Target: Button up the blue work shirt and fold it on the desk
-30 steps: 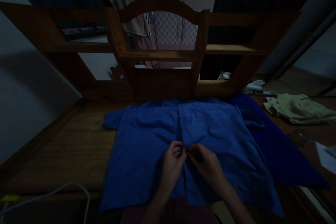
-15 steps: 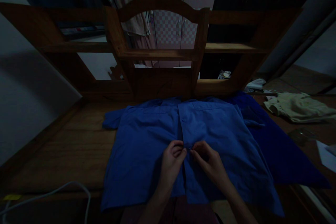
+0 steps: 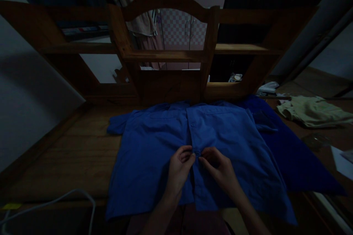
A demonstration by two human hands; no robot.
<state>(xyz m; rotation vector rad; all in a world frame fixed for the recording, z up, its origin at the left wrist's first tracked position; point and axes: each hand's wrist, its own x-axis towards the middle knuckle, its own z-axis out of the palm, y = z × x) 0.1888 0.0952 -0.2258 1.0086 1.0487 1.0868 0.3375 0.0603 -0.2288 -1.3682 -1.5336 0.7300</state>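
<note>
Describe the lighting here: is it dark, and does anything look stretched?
Head view: dim overall, though the blue shirt reads clearly; head view: a soft shadow darkens the wall at picture left; head view: the wooden shelf splays outward at its sides, likely wide-angle stretch.

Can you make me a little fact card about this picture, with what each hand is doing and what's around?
Main thing: blue shirt, spread out front up
Left hand: pinching the shirt's front edge
Right hand: fingertips at the front, close to the left's; grip unclear
Button: beyond the hands
Left side: wooden surface
Right side: deep blue cloth
Behind: wooden shelf frame
Light: dim
</note>
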